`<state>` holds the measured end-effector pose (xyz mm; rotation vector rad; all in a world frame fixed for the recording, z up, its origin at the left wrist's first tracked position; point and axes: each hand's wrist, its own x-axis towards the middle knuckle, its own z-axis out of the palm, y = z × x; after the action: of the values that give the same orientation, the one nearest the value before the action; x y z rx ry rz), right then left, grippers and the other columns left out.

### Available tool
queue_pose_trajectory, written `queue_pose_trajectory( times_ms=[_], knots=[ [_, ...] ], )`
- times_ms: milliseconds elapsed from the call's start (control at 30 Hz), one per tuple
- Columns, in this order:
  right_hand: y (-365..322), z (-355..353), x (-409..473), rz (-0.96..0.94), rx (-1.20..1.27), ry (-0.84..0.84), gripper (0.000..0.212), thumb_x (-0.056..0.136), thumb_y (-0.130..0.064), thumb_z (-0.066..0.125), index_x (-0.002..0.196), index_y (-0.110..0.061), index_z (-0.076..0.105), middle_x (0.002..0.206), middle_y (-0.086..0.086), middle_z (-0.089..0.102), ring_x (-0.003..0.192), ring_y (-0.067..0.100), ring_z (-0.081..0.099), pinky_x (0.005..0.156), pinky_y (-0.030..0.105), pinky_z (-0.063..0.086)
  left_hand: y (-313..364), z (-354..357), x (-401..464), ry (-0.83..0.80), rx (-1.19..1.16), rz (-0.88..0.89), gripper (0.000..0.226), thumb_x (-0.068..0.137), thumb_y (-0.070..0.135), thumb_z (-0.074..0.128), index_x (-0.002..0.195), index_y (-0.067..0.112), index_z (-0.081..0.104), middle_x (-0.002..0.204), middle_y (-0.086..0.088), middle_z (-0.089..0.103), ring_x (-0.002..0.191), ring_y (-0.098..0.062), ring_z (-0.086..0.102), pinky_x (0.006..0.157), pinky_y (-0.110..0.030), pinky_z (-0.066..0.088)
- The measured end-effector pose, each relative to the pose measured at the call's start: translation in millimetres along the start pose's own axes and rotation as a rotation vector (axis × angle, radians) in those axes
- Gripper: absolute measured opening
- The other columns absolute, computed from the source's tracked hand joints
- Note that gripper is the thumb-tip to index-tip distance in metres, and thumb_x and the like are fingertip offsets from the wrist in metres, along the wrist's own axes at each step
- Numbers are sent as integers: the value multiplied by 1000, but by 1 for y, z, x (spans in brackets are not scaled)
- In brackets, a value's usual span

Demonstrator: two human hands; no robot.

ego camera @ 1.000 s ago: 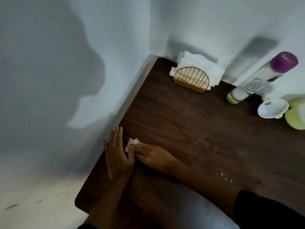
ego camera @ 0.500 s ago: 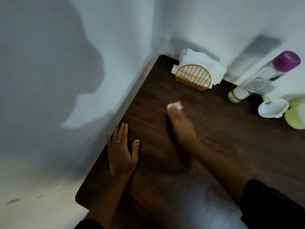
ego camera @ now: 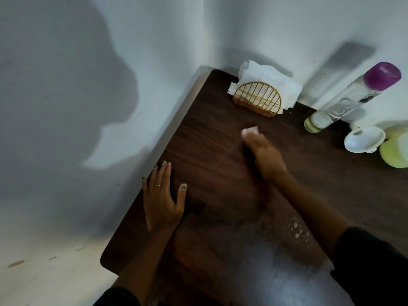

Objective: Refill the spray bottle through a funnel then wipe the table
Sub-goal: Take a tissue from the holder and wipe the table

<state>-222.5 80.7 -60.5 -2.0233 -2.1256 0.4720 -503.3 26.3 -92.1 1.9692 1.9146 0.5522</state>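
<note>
Dark wood table (ego camera: 209,133) set into a white wall corner. Left hand (ego camera: 162,199) flat on the table near its left edge, fingers straight and together, thumb spread, holding nothing. Right hand (ego camera: 265,155) out toward the middle of the table, blurred; fingers laid over a small white tissue (ego camera: 249,130) that shows just beyond the fingertips, pressed to the surface. Cannot tell whether the fingers curl round the tissue or lie straight on it.

Gold wire napkin holder (ego camera: 257,99) with white napkins (ego camera: 265,74) upright at the far edge, near the far left corner. Clear bottle (ego camera: 344,102) with purple cap (ego camera: 382,75) standing at the far edge, right of the holder and apart from it. White funnel (ego camera: 364,139) lying on the table just in front of the bottle, wide mouth up. Yellow-green object (ego camera: 395,153) touching the funnel's right side, cut off by the frame; identity not clear. Cluster of pale droplets (ego camera: 298,230) on the table near the right forearm. Dull smeared patch (ego camera: 276,272) at the near edge.
</note>
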Motion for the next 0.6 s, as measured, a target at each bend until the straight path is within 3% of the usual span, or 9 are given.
queue_pose_trajectory(
  times_ms=[67, 167, 300, 333, 433, 467, 533, 600],
  knots=[
    [12, -4, 13, 185, -83, 55, 61, 90, -1, 50, 145, -15, 30, 153, 10, 27, 139, 29, 25, 110, 45, 32, 1, 0, 0, 1, 7, 6, 66, 90, 52, 28, 143, 14, 37, 149, -4, 38, 141, -22, 26, 118, -42, 9],
    [-12, 13, 10, 252, -2, 115, 59, 89, 3, 46, 144, -8, 29, 153, 14, 25, 141, 27, 21, 113, 42, 26, 1, 0, -1, 0, -1, 10, 65, 90, 51, 29, 142, 14, 38, 148, -4, 39, 140, -22, 28, 117, -46, 12],
    [-81, 54, -61, -161, -19, -31, 50, 99, -40, 32, 143, -16, 33, 149, 3, 36, 138, 16, 31, 112, 20, 21, 2, 0, -1, -1, 8, 20, 63, 90, 49, 30, 141, 13, 40, 147, -5, 41, 140, -23, 30, 116, -47, 15],
    [-97, 65, -86, -273, 65, -55, 49, 99, -37, 34, 141, -14, 35, 147, 4, 39, 137, 16, 33, 113, 20, 20, 2, 0, -2, -2, 14, 20, 62, 90, 48, 30, 141, 13, 40, 147, -5, 41, 140, -23, 30, 116, -47, 15],
    [-117, 87, -137, -656, -56, -223, 41, 96, -19, 40, 135, -5, 44, 139, 13, 48, 134, 25, 37, 115, 36, 21, 2, 0, -2, -6, 24, 26, 61, 91, 47, 29, 141, 14, 39, 147, -4, 40, 140, -23, 29, 116, -46, 14],
    [-110, 89, -137, -759, -69, -246, 39, 98, -18, 36, 134, -5, 45, 139, 13, 49, 134, 24, 37, 116, 36, 17, 1, -1, -3, -4, 25, 28, 61, 91, 47, 28, 141, 14, 39, 147, -4, 40, 140, -23, 29, 116, -46, 13],
    [-92, 73, -116, -735, 50, -269, 41, 103, -21, 24, 135, -9, 47, 142, 11, 44, 137, 19, 30, 118, 29, 9, 1, -1, -3, -2, 25, 33, 61, 91, 47, 28, 141, 14, 40, 147, -4, 40, 140, -23, 30, 116, -45, 12],
    [-60, 51, -85, -595, 112, -144, 42, 103, -31, 26, 140, -21, 41, 151, -1, 30, 140, 8, 18, 118, 28, 12, 2, -1, -2, 2, 17, 32, 62, 91, 47, 29, 141, 13, 40, 147, -5, 41, 140, -23, 30, 116, -44, 11]
  ],
)
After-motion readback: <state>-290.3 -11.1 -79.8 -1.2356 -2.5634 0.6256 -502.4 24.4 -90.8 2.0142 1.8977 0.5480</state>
